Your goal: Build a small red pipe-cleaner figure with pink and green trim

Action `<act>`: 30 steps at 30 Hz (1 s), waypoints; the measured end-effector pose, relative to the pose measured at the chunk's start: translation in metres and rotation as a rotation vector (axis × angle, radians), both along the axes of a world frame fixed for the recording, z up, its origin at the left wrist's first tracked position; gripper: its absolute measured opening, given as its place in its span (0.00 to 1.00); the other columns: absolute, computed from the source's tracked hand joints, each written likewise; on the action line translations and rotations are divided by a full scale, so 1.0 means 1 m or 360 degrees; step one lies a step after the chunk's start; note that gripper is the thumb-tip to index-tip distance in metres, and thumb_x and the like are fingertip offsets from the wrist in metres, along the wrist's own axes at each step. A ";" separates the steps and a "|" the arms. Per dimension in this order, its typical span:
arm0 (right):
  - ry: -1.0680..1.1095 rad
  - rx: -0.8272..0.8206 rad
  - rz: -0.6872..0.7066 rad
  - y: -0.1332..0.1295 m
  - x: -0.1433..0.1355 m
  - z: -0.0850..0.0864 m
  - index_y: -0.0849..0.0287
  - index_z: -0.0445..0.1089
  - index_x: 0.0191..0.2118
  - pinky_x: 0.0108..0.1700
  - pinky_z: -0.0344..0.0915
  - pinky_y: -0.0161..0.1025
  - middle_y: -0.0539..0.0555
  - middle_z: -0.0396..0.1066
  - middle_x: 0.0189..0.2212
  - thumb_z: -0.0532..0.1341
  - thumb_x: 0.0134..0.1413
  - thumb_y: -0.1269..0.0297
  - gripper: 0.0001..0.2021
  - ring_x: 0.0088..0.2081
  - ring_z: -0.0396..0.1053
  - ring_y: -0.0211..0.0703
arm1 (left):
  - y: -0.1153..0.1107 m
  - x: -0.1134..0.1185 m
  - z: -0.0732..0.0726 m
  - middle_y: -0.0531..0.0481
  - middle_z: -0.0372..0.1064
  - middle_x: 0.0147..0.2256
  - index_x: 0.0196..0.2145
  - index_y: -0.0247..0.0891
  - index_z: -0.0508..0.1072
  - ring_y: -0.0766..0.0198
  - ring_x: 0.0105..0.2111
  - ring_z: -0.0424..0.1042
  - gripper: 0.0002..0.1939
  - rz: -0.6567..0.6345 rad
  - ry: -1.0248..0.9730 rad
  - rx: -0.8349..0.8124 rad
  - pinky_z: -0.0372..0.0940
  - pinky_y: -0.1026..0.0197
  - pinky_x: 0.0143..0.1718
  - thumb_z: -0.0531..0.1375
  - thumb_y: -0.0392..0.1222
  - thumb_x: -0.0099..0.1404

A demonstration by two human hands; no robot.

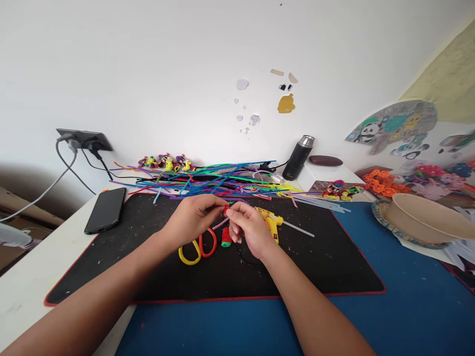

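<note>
At the frame's centre, the fingertips of the left hand (pixel 196 216) and right hand (pixel 253 226) cover most of a small red piece (pixel 226 209), so its shape cannot be told. The blades of the scissors (pixel 201 245) are hidden behind the left hand; the right hand covers part of the yellow glue gun (pixel 274 228). The lower edge cuts off both forearms (pixel 122 277), the right edge a beige bowl (pixel 415 210), the left edge a blurred bottle (pixel 15 237).
</note>
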State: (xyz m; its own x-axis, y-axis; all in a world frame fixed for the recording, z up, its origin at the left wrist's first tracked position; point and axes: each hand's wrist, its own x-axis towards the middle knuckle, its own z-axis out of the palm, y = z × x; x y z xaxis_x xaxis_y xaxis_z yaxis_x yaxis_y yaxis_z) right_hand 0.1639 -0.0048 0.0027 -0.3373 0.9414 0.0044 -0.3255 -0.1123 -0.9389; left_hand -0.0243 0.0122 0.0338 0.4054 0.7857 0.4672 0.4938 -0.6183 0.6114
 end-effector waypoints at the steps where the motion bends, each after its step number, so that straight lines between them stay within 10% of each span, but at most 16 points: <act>1: -0.0010 0.0003 0.0001 0.000 0.000 0.000 0.57 0.67 0.32 0.16 0.50 0.30 0.41 0.62 0.16 0.69 0.58 0.52 0.16 0.15 0.62 0.33 | 0.000 -0.001 0.000 0.49 0.82 0.36 0.41 0.40 0.81 0.62 0.34 0.79 0.10 -0.0041 0.0065 0.0038 0.70 0.64 0.37 0.59 0.40 0.72; 18: 0.0014 -0.0015 0.0041 0.001 0.002 -0.001 0.57 0.67 0.33 0.16 0.51 0.29 0.42 0.64 0.18 0.67 0.59 0.53 0.14 0.16 0.64 0.33 | 0.001 -0.006 -0.003 0.49 0.80 0.41 0.48 0.39 0.77 0.64 0.40 0.78 0.10 -0.0242 0.0162 0.0228 0.69 0.66 0.41 0.57 0.37 0.76; 30: -0.0182 0.0093 -0.0076 0.003 0.006 0.002 0.58 0.71 0.39 0.17 0.52 0.30 0.43 0.65 0.17 0.66 0.60 0.48 0.16 0.16 0.63 0.33 | 0.007 -0.013 -0.007 0.48 0.82 0.35 0.43 0.38 0.78 0.57 0.32 0.80 0.12 0.0027 0.0726 0.0530 0.68 0.60 0.33 0.54 0.37 0.75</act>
